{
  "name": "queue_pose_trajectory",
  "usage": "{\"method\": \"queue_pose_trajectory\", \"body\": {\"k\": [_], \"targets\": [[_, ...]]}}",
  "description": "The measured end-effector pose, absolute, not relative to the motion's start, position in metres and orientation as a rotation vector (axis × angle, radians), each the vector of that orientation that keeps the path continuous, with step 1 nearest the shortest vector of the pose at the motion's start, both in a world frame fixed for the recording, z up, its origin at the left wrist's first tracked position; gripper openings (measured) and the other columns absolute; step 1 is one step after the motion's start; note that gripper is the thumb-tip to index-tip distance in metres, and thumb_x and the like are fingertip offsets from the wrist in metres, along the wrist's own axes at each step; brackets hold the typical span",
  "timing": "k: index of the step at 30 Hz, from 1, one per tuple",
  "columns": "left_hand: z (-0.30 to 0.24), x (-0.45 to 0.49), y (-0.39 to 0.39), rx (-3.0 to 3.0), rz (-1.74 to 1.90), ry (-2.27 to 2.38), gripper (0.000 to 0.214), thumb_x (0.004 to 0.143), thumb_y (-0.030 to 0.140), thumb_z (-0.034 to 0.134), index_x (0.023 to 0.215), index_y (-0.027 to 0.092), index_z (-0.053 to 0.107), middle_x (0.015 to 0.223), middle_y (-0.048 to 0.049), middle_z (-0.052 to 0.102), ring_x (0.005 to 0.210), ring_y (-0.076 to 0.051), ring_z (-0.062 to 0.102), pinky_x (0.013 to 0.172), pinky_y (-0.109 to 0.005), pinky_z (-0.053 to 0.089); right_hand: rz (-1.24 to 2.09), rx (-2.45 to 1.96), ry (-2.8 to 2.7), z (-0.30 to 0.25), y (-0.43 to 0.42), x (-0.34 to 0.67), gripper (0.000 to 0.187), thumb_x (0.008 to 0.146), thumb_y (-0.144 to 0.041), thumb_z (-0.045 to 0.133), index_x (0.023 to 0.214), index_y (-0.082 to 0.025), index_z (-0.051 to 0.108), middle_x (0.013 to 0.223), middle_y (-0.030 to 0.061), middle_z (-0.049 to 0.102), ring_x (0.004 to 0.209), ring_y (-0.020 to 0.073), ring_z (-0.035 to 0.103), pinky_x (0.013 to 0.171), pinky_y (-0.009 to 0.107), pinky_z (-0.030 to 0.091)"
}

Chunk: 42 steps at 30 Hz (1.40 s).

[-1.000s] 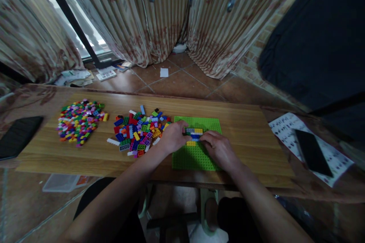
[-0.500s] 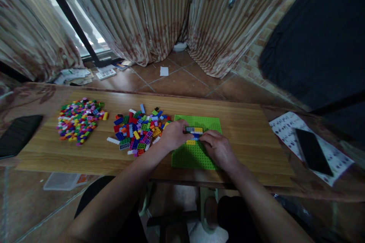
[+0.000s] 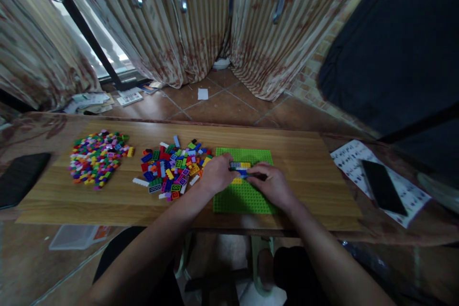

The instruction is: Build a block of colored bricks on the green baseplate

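Observation:
A green studded baseplate lies in front of me, with a small group of bricks fixed near its middle. A grey and yellow row is at the back of the group, and a yellow brick at its front. Between them sits a blue brick, gripped from its left end by my left hand, thumb and fingers bent. Against its right end my right hand closes with thumb and fingertips. The fingers partly hide both ends of the group.
Left of the baseplate lies a heap of larger mixed bricks. Farther left is a pile of small bricks. On the right, a black phone rests on a printed sheet. A dark flat case lies at the far left.
The view has shifted slightly, so the scene sits a little lower and more to the left. Both hands stay at the blue brick, with only small finger movement.

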<state>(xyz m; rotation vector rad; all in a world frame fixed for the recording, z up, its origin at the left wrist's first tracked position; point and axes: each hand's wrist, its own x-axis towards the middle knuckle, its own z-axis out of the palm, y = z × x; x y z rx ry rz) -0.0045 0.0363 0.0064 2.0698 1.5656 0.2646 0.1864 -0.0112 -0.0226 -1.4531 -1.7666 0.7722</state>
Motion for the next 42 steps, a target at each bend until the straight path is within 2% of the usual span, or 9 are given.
{"method": "queue_pose_trajectory", "body": {"k": [4, 7, 10, 17, 25, 31, 35, 37, 42], "targets": [[0.006, -0.005, 0.037, 2.085, 0.255, 1.561, 0.036, 0.075, 0.035, 0.068, 0.107, 0.018, 0.065, 0.089, -0.0055, 0.073, 0.083, -0.021, 0.068, 0.07, -0.029, 0.049, 0.687, -1.642, -1.502, -0.019, -0.006, 0.203, 0.023, 0.082, -0.04, 0.06, 0.088, -0.021, 0.072, 0.086, 0.0047, 0.073, 0.079, 0.0199, 0.066, 0.075, 0.036, 0.05], [0.006, -0.005, 0.037, 2.093, 0.25, 1.548, 0.036, 0.074, 0.036, 0.069, 0.105, 0.018, 0.065, 0.088, -0.0052, 0.073, 0.082, -0.021, 0.068, 0.07, -0.028, 0.049, 0.631, -1.757, -1.537, -0.017, -0.004, 0.207, 0.028, 0.084, -0.044, 0.057, 0.087, -0.02, 0.071, 0.084, 0.0061, 0.073, 0.075, 0.0209, 0.065, 0.072, 0.036, 0.049], [0.006, -0.005, 0.037, 2.091, 0.255, 1.552, 0.035, 0.074, 0.035, 0.068, 0.105, 0.018, 0.065, 0.088, -0.005, 0.073, 0.081, -0.02, 0.068, 0.069, -0.028, 0.048, 0.644, -1.794, -1.646, -0.018, -0.005, 0.2, 0.029, 0.08, -0.046, 0.062, 0.088, -0.019, 0.07, 0.084, 0.0065, 0.072, 0.076, 0.0209, 0.065, 0.07, 0.036, 0.048], [0.008, -0.004, 0.037, 2.078, 0.246, 1.56, 0.032, 0.074, 0.034, 0.067, 0.103, 0.019, 0.066, 0.087, -0.0044, 0.073, 0.08, -0.021, 0.068, 0.067, -0.028, 0.048, 0.448, -1.848, -1.745, -0.025, -0.006, 0.19, 0.023, 0.07, -0.041, 0.073, 0.078, -0.02, 0.066, 0.079, 0.0038, 0.066, 0.075, 0.02, 0.061, 0.068, 0.034, 0.046], [0.007, -0.003, 0.036, 2.108, 0.237, 1.591, 0.036, 0.074, 0.036, 0.068, 0.106, 0.019, 0.065, 0.09, -0.0056, 0.073, 0.083, -0.021, 0.067, 0.071, -0.029, 0.049, 0.42, -1.872, -1.792, -0.026, 0.0, 0.19, 0.019, 0.068, -0.036, 0.075, 0.067, -0.021, 0.063, 0.07, 0.0009, 0.06, 0.066, 0.0174, 0.056, 0.061, 0.031, 0.041], [0.009, -0.003, 0.033, 2.106, 0.206, 1.596, 0.035, 0.075, 0.038, 0.068, 0.105, 0.02, 0.065, 0.09, -0.0056, 0.072, 0.084, -0.022, 0.068, 0.071, -0.029, 0.05, 0.531, -1.888, -1.808, -0.019, 0.003, 0.192, 0.02, 0.066, -0.038, 0.074, 0.066, -0.021, 0.065, 0.069, 0.0019, 0.063, 0.066, 0.0186, 0.058, 0.06, 0.03, 0.041], [0.012, -0.007, 0.034, 2.146, 0.219, 1.514, 0.033, 0.079, 0.038, 0.065, 0.107, 0.019, 0.065, 0.09, -0.0066, 0.073, 0.084, -0.023, 0.068, 0.072, -0.029, 0.051, 0.706, -1.849, -1.732, -0.011, 0.007, 0.204, 0.027, 0.075, -0.047, 0.064, 0.073, -0.02, 0.07, 0.069, 0.0031, 0.069, 0.064, 0.0196, 0.06, 0.06, 0.031, 0.041], [0.015, -0.011, 0.039, 2.127, 0.279, 1.48, 0.033, 0.083, 0.036, 0.061, 0.109, 0.016, 0.065, 0.089, -0.0074, 0.073, 0.084, -0.022, 0.068, 0.074, -0.029, 0.052, 0.684, -1.868, -1.629, -0.006, 0.01, 0.209, 0.032, 0.079, -0.048, 0.057, 0.071, -0.019, 0.07, 0.065, 0.0031, 0.068, 0.061, 0.0202, 0.06, 0.058, 0.031, 0.04], [0.023, -0.035, 0.063, 1.976, 0.729, 1.435, 0.024, 0.087, 0.024, 0.054, 0.103, 0.013, 0.068, 0.087, -0.0078, 0.074, 0.08, -0.018, 0.068, 0.074, -0.026, 0.051, 0.501, -1.788, -1.548, 0.002, 0.011, 0.198, 0.031, 0.084, -0.045, 0.053, 0.075, -0.019, 0.067, 0.069, 0.0043, 0.068, 0.064, 0.0199, 0.06, 0.061, 0.031, 0.042]]}}
